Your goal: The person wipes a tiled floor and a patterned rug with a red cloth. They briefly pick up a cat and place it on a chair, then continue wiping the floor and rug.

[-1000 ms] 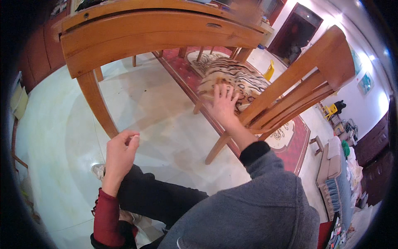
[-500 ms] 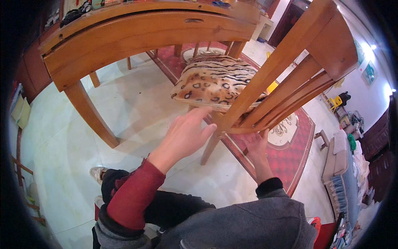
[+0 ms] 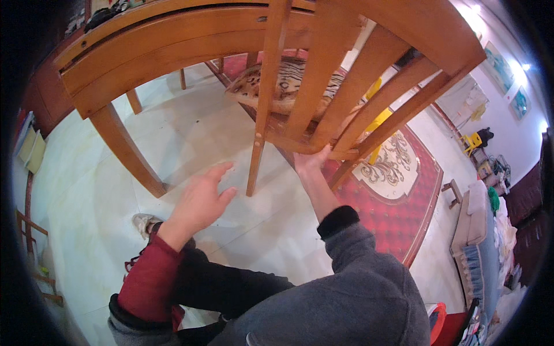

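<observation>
A wooden chair [image 3: 332, 75] stands with its slatted back toward me. An animal-print cushion [image 3: 294, 79] lies on its seat, partly hidden behind the slats. My right hand [image 3: 311, 160] grips the lower rail of the chair back from below, its thumb up against the wood and some fingers hidden. In the air over the floor, left of the chair's rear leg [image 3: 257, 167], my left hand [image 3: 202, 199] is open and holds nothing. Its thumb and fingers are apart, and it does not touch the chair.
A wooden table [image 3: 167, 49] with a thick leg [image 3: 127, 151] stands ahead on the left. Under and beyond the chair lies a red patterned rug [image 3: 398, 213]. On the right is a sofa [image 3: 470, 230]; a small yellow chair [image 3: 472, 141] stands farther off.
The chair has turned and shifted left, so its back now faces me. My right hand moved up and left with its rail. My left hand drew away to the left, nearer me.
</observation>
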Motion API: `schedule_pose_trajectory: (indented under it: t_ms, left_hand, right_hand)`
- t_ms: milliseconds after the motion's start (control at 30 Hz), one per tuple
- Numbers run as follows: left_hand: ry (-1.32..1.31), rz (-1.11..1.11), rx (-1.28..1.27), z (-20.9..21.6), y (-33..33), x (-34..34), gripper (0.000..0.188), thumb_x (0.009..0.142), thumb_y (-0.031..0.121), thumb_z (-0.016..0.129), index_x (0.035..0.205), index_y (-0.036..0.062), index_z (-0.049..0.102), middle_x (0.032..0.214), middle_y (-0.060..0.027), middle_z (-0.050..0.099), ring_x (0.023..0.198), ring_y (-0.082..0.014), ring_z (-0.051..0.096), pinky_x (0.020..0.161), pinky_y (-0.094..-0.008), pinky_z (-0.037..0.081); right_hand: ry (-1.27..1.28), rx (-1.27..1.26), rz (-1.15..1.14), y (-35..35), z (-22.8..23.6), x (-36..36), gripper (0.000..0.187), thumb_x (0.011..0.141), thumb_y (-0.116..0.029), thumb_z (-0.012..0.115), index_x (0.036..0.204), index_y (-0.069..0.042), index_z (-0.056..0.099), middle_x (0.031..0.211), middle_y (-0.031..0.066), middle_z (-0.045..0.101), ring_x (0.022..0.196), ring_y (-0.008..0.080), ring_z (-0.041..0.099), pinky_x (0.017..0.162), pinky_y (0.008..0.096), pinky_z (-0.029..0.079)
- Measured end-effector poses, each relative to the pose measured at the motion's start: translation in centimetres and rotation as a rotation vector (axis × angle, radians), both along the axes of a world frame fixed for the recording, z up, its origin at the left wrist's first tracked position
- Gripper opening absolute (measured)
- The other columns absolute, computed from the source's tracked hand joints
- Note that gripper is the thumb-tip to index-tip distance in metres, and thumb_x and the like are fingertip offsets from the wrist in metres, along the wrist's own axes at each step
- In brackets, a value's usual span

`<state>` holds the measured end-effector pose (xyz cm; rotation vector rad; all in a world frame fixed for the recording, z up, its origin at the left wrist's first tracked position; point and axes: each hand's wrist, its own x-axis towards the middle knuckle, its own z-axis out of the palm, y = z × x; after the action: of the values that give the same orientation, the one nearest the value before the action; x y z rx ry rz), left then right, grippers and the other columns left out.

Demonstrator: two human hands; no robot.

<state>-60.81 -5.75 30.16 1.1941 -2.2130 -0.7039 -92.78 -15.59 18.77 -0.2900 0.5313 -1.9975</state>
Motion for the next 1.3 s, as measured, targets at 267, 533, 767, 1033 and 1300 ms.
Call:
schedule_pose_trajectory:
  t_ms: [267,533,767,1033,1300]
  left_hand:
    - [-0.022,0.229,0.066,0.1,-1.2,6.1,0.048,0.089,0.017,0.067,0.133,0.0016,0.054,0.121,-0.0204,0.065,0.105,-0.0329,0.066,0.09,-0.0414,0.052]
    - [0.074,0.227,0.104,-2.3,-6.1,3.8,0.047,0.088,0.017,0.067,0.131,0.002,0.055,0.118,-0.0209,0.066,0.103,-0.0325,0.067,0.089,-0.0404,0.053]
    - [0.01,0.32,0.176,-6.5,-6.7,7.4,0.046,0.088,0.017,0.068,0.13,0.0041,0.056,0.112,-0.0203,0.068,0.099,-0.0327,0.068,0.086,-0.0409,0.054]
    - [-0.15,0.552,0.233,-6.9,-2.7,17.9,0.049,0.086,0.014,0.067,0.131,0.0007,0.054,0.11,-0.0236,0.068,0.096,-0.0336,0.07,0.084,-0.0408,0.055]
    - [-0.357,0.908,0.281,-8.7,12.9,36.6,0.048,0.092,0.028,0.065,0.132,0.0033,0.054,0.117,-0.0239,0.067,0.096,-0.0328,0.069,0.086,-0.0405,0.055]
  right_hand:
    - [-0.119,0.055,0.051,-4.1,4.1,3.4,0.081,0.094,-0.074,0.023,0.154,-0.02,0.029,0.159,0.0074,0.029,0.143,0.0339,0.03,0.116,0.0578,0.025]
    - [-0.066,0.165,0.145,-6.5,4.9,-0.1,0.079,0.096,-0.073,0.022,0.152,-0.019,0.033,0.154,0.0084,0.038,0.141,0.0326,0.036,0.113,0.0558,0.032]
    - [0.237,-0.037,0.167,-17.5,-1.4,-6.4,0.089,0.09,-0.08,0.029,0.154,-0.018,0.025,0.156,0.0127,0.033,0.141,0.037,0.034,0.113,0.0587,0.031]
    - [0.132,0.362,0.065,-24.0,-3.2,-9.6,0.077,0.094,-0.072,0.036,0.144,-0.013,0.036,0.134,0.0183,0.048,0.122,0.0397,0.048,0.102,0.0559,0.044]
    - [0.698,0.593,0.618,-9.9,-15.8,17.8,0.024,0.1,-0.023,0.051,0.117,-0.009,0.057,0.1,0.0071,0.062,0.09,0.0194,0.062,0.07,0.0378,0.052]
